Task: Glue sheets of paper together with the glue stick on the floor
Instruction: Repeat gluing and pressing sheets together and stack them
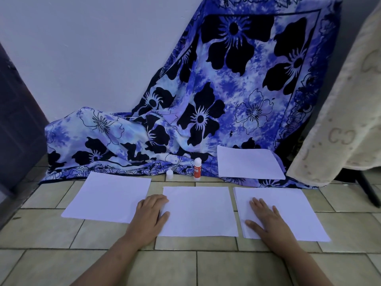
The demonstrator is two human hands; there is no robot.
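Observation:
Three white sheets lie side by side on the tiled floor: a left sheet (109,197), a middle sheet (199,211) and a right sheet (288,207). A fourth sheet or small stack (249,163) rests farther back on the cloth. The red and white glue stick (197,169) stands upright, uncapped, with its white cap (169,174) beside it. My left hand (151,213) touches the left edge of the middle sheet, thumb on the paper. My right hand (266,218) lies flat with spread fingers on the right sheet.
A blue floral cloth (206,100) drapes from the wall down onto the floor behind the sheets. A cream blanket (346,112) hangs at the right over a dark stand leg (369,190). A dark door or panel (18,120) stands at the left.

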